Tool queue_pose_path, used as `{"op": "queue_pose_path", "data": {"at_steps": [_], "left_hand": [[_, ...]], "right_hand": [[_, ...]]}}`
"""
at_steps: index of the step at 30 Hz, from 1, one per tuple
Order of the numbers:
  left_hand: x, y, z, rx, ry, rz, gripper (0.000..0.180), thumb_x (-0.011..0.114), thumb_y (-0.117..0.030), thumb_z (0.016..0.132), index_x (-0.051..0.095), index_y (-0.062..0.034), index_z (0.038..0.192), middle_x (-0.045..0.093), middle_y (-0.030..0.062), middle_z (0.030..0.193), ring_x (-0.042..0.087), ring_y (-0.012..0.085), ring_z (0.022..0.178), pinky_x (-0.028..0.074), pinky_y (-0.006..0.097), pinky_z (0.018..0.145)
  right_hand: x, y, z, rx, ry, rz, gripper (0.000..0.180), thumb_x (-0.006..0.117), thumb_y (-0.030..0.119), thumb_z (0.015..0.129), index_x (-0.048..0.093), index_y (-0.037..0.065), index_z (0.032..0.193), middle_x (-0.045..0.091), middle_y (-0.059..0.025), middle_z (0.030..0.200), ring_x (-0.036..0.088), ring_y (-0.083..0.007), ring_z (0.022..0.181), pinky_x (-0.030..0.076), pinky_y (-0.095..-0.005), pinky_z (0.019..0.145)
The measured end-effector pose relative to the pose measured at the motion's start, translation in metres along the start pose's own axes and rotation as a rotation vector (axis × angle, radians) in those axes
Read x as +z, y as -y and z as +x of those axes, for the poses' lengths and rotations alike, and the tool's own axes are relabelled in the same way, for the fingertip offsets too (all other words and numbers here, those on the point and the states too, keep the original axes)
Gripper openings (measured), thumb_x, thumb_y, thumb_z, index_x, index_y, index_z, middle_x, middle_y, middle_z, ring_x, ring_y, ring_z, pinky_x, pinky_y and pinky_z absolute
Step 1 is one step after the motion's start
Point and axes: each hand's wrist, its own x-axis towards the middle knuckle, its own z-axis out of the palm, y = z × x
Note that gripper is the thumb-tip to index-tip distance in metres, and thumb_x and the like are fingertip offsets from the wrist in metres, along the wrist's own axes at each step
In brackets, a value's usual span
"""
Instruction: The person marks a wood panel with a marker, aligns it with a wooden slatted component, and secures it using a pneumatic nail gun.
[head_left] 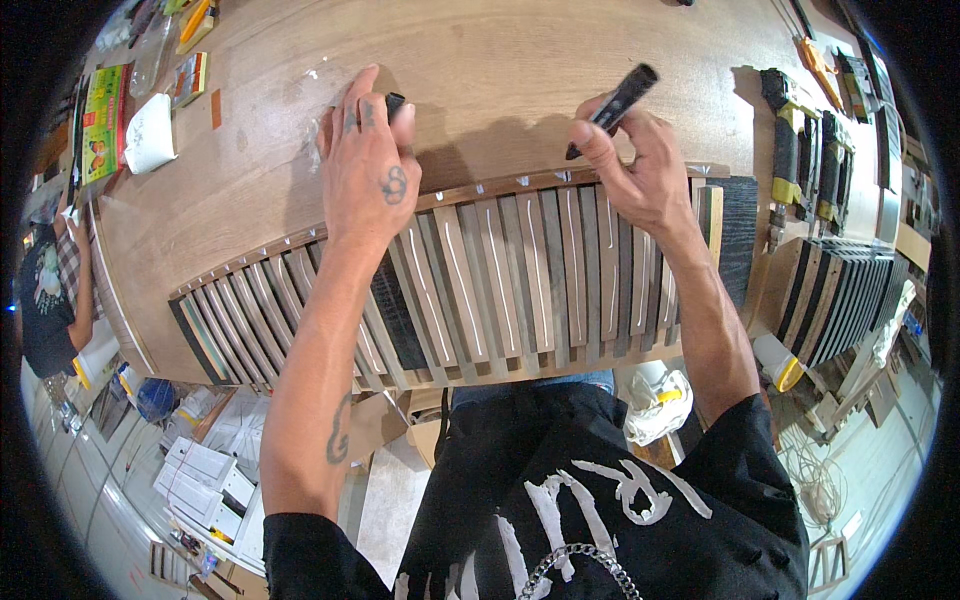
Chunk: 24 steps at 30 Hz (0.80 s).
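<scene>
My right hand (645, 165) grips a black marker (622, 102), its dark tip pointing down and left above the bench. Between the thumb and fingers of my left hand (368, 170) shows a short black piece that looks like the marker's cap (395, 103). Below both hands lies a long row of narrow wooden strips (497, 280), several with a white line of what looks like glue along them. A thin wooden batten (522, 184) with white marks runs along their far ends. My left forearm hides some of the strips.
Cordless drills (785, 140) lie at the right of the wooden bench (480, 60), beside stacked dark strips (835, 290). A white cup-like piece (150, 135) and a green and red package (103, 122) are at the left. Another person (55, 290) is at far left.
</scene>
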Motion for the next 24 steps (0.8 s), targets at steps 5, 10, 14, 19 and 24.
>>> {"op": "queue_pose_path", "data": {"at_steps": [5,10,14,19,24], "left_hand": [[0.001,-0.001,-0.001,0.006,-0.014,0.006,0.031,0.042,-0.021,0.099,0.045,0.0039,0.118,0.04,0.0158,0.141,0.04,0.0347,0.129,0.028,0.05,0.11],[0.001,0.0,-0.001,-0.01,0.0,0.018,0.037,0.042,-0.021,0.1,0.042,0.0025,0.128,0.039,0.0148,0.143,0.04,0.0347,0.128,0.028,0.048,0.11],[0.001,0.001,-0.003,-0.008,-0.017,0.01,0.038,0.037,-0.028,0.102,0.045,0.0027,0.124,0.04,0.0135,0.142,0.04,0.0343,0.129,0.028,0.047,0.11],[0.002,0.0,-0.001,0.0,-0.031,0.019,0.04,0.037,-0.03,0.102,0.046,0.0036,0.122,0.041,0.0141,0.142,0.04,0.0345,0.129,0.029,0.047,0.11],[0.006,0.004,-0.003,-0.004,-0.028,0.033,0.041,0.036,-0.032,0.102,0.047,0.0039,0.12,0.04,0.0142,0.142,0.041,0.0352,0.128,0.03,0.047,0.11]], "right_hand": [[-0.004,0.013,0.002,0.005,-0.054,0.055,0.051,0.058,0.047,0.092,0.066,-0.002,0.086,0.065,-0.0118,0.066,0.066,-0.0222,0.062,0.05,-0.0338,0.058],[0.008,0.016,0.004,0.027,0.118,0.107,0.051,0.06,0.048,0.091,0.067,-0.003,0.087,0.065,-0.014,0.067,0.064,-0.0239,0.064,0.05,-0.0369,0.061],[0.017,0.015,0.007,-0.076,0.098,0.094,0.051,0.06,0.048,0.09,0.067,-0.002,0.086,0.063,-0.0154,0.067,0.061,-0.0261,0.064,0.048,-0.0386,0.06],[0.019,0.016,0.007,-0.064,0.147,0.048,0.051,0.06,0.048,0.091,0.066,-0.002,0.083,0.061,-0.0142,0.067,0.058,-0.0254,0.065,0.045,-0.0396,0.058],[0.024,0.011,0.007,-0.109,0.125,0.022,0.051,0.06,0.048,0.09,0.064,-0.001,0.077,0.056,-0.011,0.062,0.052,-0.0233,0.06,0.041,-0.0393,0.055]]}}
